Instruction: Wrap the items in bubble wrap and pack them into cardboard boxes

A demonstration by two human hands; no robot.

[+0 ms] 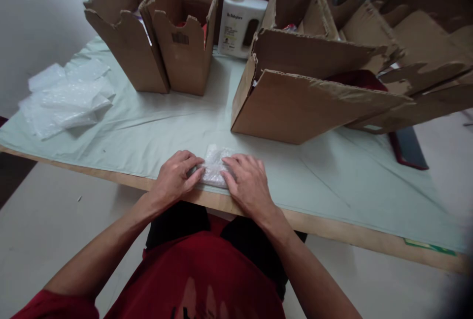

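Note:
A small piece of bubble wrap (214, 166) lies folded flat on the green cloth at the table's front edge. Whatever may be inside it cannot be made out. My left hand (179, 174) grips its left side, thumb near the front and fingers bent over the edge. On the opposite side my right hand (249, 181) holds the wrap the same way, its fingertips resting on top. The middle of the bubble wrap shows between both hands.
Loose bubble wrap sheets (70, 100) lie at the left. Cardboard boxes (185, 63) stand behind, with a white detergent bottle (236, 26) between them. A large open box (288, 107) is right of centre. A phone (408, 147) lies farther right on the cloth (332, 176).

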